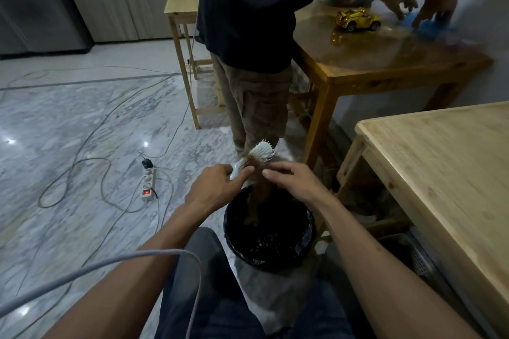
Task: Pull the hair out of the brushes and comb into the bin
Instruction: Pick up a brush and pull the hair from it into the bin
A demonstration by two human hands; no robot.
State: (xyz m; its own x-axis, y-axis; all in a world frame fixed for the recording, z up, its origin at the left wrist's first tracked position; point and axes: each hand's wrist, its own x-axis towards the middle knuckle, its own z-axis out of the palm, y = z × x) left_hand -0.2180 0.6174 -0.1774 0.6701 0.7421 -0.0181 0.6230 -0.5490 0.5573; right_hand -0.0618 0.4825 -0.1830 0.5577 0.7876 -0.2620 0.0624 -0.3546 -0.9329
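A white paddle brush (260,153) is held over a bin lined with a black bag (268,231). My left hand (217,187) grips the brush by its handle. A long clump of brown hair (257,195) hangs from the bristles down into the bin. My right hand (293,180) is beside the brush head, its fingertips pinching the top of the hair clump. No other brush or comb is in view.
Another person (248,36) stands just beyond the bin, reaching onto a dark wooden table (385,63) with a yellow toy car (358,19). A light wooden table (440,173) is at my right. A power strip (147,184) and cables lie on the marble floor at left.
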